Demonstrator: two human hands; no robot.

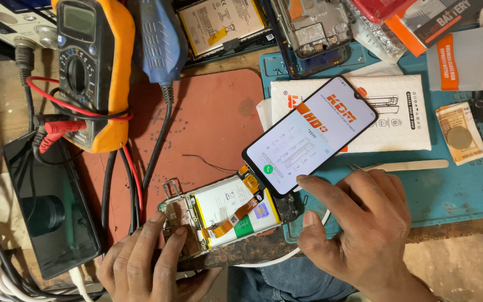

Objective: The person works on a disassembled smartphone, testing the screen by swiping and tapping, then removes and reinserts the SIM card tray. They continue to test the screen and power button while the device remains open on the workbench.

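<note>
At the far left a dark glass panel (51,207) lies flat on the bench, with an orange meter (93,67) above it trailing red and black leads (121,179). Next, the left hand (149,260) rests on the near end of the opened phone (227,215), its fingers pressed together and pushing down on the exposed board; it pinches nothing. The phone's back is already off, its white battery and an orange ribbon cable laid bare, and that cable runs to a new screen (311,137) that is lit but not yet seated in the frame, so by my judgement the connection is made and the fitting and closing are left. The right hand (359,229) has its fingers loosely spread, the forefinger tip touching the screen's lower edge, and grips nothing. Behind the screen lies a white rectangular packet (403,120) with orange and black print on a blue mat (454,193). Top right sit an orange-and-white box (431,22) and a grey pouch (468,59) with an orange band.
</note>
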